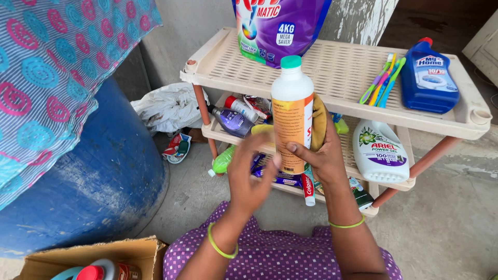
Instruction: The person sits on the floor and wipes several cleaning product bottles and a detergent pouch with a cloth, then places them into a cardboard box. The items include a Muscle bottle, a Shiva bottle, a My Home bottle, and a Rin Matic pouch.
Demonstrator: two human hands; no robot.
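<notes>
White bottle (292,116) with green cap and orange label stands upright at frame centre, held up in front of the cream plastic rack (342,72). Right hand (321,153) grips it from the 4 o'clock side, thumb across the label front, fingers wrapped behind; a yellow cloth (318,122) is pinched between the palm and the bottle's right side. Left hand (250,173) sits at the bottle's 8 o'clock, fingers loosely curled, fingertips touching the lower label edge; not clamped on anything. Green bangles on both wrists.

Top shelf of the rack: purple detergent pouch (277,26) at 12 o'clock of the bottle, a bunch of toothbrushes (384,80) at 2 o'clock, blue cleaner bottle (428,78) with a red cap just beyond them. Middle shelf: white detergent bottle (378,150) lying at 3 o'clock, small purple bottle (232,120) at 9 o'clock. Toothpaste tube (308,187) under the hands at 6 o'clock. Green bottle (223,161) lies by the rack leg.

Outward: white plastic bag (168,106) on the floor at 10 o'clock, blue drum (98,176) at 9 o'clock with patterned cloth (52,67) over it, cardboard box (85,259) at 7 o'clock holding a red-capped bottle.
</notes>
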